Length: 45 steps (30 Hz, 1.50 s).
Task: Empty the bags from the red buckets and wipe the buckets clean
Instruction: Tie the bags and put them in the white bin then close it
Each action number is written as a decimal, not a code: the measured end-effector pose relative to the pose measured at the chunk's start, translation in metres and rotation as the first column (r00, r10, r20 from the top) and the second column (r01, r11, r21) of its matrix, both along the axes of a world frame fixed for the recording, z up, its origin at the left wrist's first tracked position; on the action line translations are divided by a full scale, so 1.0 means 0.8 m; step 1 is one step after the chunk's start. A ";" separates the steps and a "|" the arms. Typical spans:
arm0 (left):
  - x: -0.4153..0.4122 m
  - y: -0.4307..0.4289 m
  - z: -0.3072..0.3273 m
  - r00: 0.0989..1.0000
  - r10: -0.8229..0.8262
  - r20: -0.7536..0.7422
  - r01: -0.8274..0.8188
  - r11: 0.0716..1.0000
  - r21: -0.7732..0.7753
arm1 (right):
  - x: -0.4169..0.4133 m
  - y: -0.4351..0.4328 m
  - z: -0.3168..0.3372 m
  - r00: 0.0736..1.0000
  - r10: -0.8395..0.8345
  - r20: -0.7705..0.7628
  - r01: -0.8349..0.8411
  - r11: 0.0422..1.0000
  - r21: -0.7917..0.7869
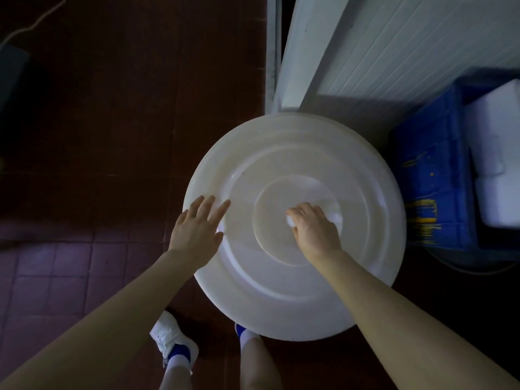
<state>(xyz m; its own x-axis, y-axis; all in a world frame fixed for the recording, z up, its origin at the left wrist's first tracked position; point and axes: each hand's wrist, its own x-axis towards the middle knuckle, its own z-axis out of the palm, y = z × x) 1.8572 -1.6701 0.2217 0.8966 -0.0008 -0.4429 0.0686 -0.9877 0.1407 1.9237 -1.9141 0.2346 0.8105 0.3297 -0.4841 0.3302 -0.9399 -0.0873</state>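
Storage area: tiled floor (pixel 112 136), blue crate (pixel 430 178) (white boxes (pixel 495 153) by it).

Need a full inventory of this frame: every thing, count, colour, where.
round lid: 1, white, centre; what it sits on is hidden
cloth: 1, white, at lid's centre under right hand
crate: 1, blue, right of lid
foam boxes: at least 2, white, right edge by crate
panelled wall: 1, white, top right
floor tiles: dark red, left side
cable: 1, pale, top left
shoes: 2, white and blue, bottom
left hand: flat on lid's left rim
right hand: grips cloth
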 end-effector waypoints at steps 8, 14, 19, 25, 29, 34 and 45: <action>-0.031 0.041 0.044 0.984 0.170 0.052 -0.167 0.984 -0.065 | 0.004 0.043 0.035 0.989 0.130 0.077 -0.135 0.989 0.064; -0.113 0.146 0.138 0.898 0.415 0.144 -0.407 0.910 -0.085 | -0.001 0.160 0.115 0.922 0.358 0.147 -0.380 0.910 0.168; -0.241 0.267 0.234 0.769 0.583 0.263 -0.601 0.799 -0.016 | -0.064 0.328 0.203 0.811 0.525 0.258 -0.581 0.773 0.256; -0.463 0.413 0.346 0.514 0.761 0.396 -0.838 0.545 0.041 | -0.226 0.566 0.309 0.558 0.745 0.365 -0.829 0.482 0.285; -0.623 0.489 0.406 0.312 0.839 0.447 -0.943 0.330 0.039 | -0.376 0.721 0.372 0.391 0.820 0.417 -0.910 0.278 0.306; -0.796 0.557 0.451 0.156 0.863 0.480 -0.988 0.137 0.074 | -0.575 0.884 0.422 0.240 0.883 0.404 -0.927 0.085 0.365; -1.075 0.708 0.479 -0.186 0.842 0.506 -0.955 -0.277 0.109 | -0.887 1.134 0.476 -0.184 0.881 0.435 -0.903 -0.327 0.280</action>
<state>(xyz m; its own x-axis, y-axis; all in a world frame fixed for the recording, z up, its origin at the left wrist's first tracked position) 0.9970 -1.1038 0.6047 -0.2692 0.9602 0.0751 0.9628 0.2662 0.0472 1.2139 -1.0071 0.6154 -0.6352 0.7718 0.0308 0.7536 0.6280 -0.1942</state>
